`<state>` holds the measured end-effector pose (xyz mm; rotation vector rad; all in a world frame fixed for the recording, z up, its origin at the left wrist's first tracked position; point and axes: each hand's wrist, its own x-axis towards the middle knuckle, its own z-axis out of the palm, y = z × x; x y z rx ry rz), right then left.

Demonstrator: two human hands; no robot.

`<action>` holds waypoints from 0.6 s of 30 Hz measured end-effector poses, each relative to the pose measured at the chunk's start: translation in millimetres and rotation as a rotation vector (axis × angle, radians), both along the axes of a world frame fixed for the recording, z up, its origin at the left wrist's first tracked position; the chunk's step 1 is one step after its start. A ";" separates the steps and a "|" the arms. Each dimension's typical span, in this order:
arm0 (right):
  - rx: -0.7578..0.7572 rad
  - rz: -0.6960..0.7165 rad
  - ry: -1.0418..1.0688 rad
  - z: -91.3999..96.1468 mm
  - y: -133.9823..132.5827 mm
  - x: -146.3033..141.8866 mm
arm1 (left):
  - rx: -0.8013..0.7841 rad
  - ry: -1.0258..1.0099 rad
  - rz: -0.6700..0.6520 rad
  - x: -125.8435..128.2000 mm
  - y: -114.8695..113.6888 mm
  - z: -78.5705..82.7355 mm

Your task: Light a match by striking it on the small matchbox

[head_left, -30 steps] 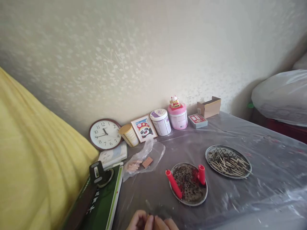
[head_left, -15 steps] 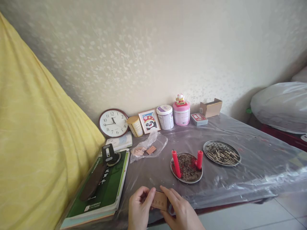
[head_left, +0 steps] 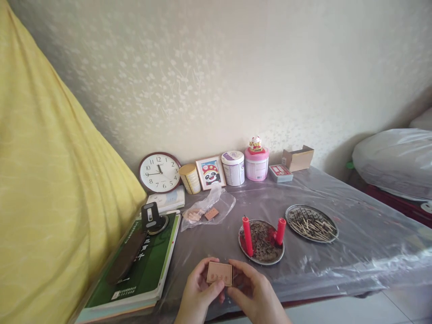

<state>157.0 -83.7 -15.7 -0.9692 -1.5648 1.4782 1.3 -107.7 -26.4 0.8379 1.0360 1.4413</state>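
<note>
- Hands meet at the lower centre of the frame: our left hand [head_left: 197, 297] and our right hand [head_left: 256, 298] both pinch a small tan rectangular tile [head_left: 219, 273] by its short edges, thumbs below and fingertips curled over the top.
- We hold the tile just above the near edge of the grey counter [head_left: 364, 243], which is covered in clear plastic sheeting, with the tile's flat face turned toward us.
- Just beyond the tile, right of centre, we see a round metal plate [head_left: 261, 245] with two red candles; the left red candle [head_left: 247, 229] leans slightly and the right red candle [head_left: 280, 231] stands on the plate's far side.
- To the right of that is a second round metal plate [head_left: 311, 223] heaped with thin pale sticks.
- Left of centre lies a crumpled clear plastic bag [head_left: 216, 202] holding more tan pieces.
- At the lower left we see a thick green book [head_left: 145, 274] with a dark strap and a small black device lying on it.
- Along the patterned wall, from left to right, stand a round brown-rimmed clock [head_left: 159, 172], a gold tin [head_left: 190, 178], a framed panda picture [head_left: 210, 172], a white tin [head_left: 233, 168], a pink tin [head_left: 257, 164] and an open cardboard box [head_left: 298, 157].
- Yellow fabric [head_left: 43, 180] fills the left side of the frame.
</note>
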 end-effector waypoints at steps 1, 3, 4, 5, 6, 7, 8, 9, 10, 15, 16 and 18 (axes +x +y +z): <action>-0.039 0.017 0.051 0.8 0.7 0.2 | 0.005 0.009 0.008 -0.3 0.1 0.2; -0.103 0.026 0.120 2.3 2.1 0.4 | 0.011 0.032 0.008 -0.7 -0.3 1.5; -0.127 0.018 0.140 2.7 2.7 0.4 | 0.015 0.042 0.009 -0.4 -0.9 2.5; -0.149 0.006 0.155 2.9 3.3 0.2 | 0.015 0.052 0.012 0.3 -1.7 3.8; -0.171 -0.010 0.170 3.0 3.7 -0.2 | 0.014 0.062 0.019 1.3 -2.6 5.1; -0.193 -0.022 0.186 3.0 4.0 -0.6 | 0.012 0.072 0.029 2.4 -3.6 6.5; -0.216 -0.031 0.201 3.1 4.2 -1.1 | 0.011 0.082 0.041 3.6 -4.6 7.9; -0.238 -0.040 0.213 3.4 4.4 -1.6 | 0.010 0.091 0.050 4.5 -5.5 9.2; -0.255 -0.050 0.223 4.1 4.5 -1.8 | 0.007 0.100 0.053 5.0 -6.2 10.3; -0.252 -0.125 0.229 10.7 4.8 0.5 | 0.000 0.130 0.097 1.0 -5.9 11.0; -0.244 -0.133 0.227 11.9 4.7 1.2 | 0.007 0.128 0.102 -0.4 -5.3 10.1; -0.223 -0.133 0.220 12.9 4.4 1.7 | 0.018 0.114 0.082 -2.5 -4.1 7.8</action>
